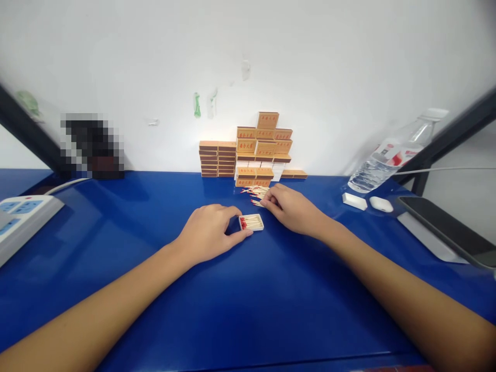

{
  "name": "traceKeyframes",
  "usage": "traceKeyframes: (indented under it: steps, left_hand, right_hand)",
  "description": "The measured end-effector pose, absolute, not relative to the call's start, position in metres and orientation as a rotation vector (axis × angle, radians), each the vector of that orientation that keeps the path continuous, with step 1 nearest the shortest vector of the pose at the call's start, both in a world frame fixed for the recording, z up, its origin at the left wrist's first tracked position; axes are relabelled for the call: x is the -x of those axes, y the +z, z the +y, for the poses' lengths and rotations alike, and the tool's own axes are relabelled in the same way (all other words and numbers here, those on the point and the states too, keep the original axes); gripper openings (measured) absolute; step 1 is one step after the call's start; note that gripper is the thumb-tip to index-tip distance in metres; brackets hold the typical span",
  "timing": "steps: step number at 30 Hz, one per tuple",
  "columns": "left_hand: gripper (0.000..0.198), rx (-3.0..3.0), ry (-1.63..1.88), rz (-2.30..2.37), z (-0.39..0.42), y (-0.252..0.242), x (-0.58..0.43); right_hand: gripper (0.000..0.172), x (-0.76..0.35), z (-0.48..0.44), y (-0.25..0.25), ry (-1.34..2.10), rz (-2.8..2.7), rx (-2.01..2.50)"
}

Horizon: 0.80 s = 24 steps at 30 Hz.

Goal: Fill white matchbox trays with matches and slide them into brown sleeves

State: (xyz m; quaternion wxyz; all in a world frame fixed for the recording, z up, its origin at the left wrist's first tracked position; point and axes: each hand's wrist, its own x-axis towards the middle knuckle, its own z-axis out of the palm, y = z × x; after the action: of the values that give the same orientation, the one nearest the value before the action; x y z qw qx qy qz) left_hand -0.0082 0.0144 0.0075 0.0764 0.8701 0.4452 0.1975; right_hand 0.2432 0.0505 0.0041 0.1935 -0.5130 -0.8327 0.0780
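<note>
A small open matchbox tray (251, 222) with red-tipped matches in it lies on the blue table (248, 299). My left hand (211, 230) holds the tray's left end between thumb and fingers. My right hand (290, 208) rests just right of the tray, its fingertips pinched on the loose matches (253, 192) scattered behind the tray. I cannot make out how many matches it grips. A pile of tan matchboxes (251, 150) is stacked against the white wall behind.
A white power strip (23, 219) sits at the left edge. At right lie a tilted plastic water bottle (391, 157), a white earbud case (381, 204), a small white block (354, 201) and a dark phone (445, 230) on a white slab.
</note>
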Motion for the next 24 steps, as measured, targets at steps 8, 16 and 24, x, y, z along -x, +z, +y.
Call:
traceKeyframes:
  steps: [8, 16, 24]
  left_hand:
    - [0.035, -2.616, 0.605, 1.331, 0.015, 0.006, 0.009]
    - [0.036, -2.601, 0.599, 1.347, 0.018, 0.006, 0.008]
    - [0.039, -2.647, 0.646, 1.301, 0.017, 0.004, 0.009]
  right_hand:
    - [0.016, -0.246, 0.052, 0.001, 0.324, -2.395, 1.324]
    - [0.019, -0.251, 0.045, 0.013, 0.417, -2.415, 1.334]
    - [0.016, -0.227, 0.021, 0.029, 0.524, -2.507, 1.198]
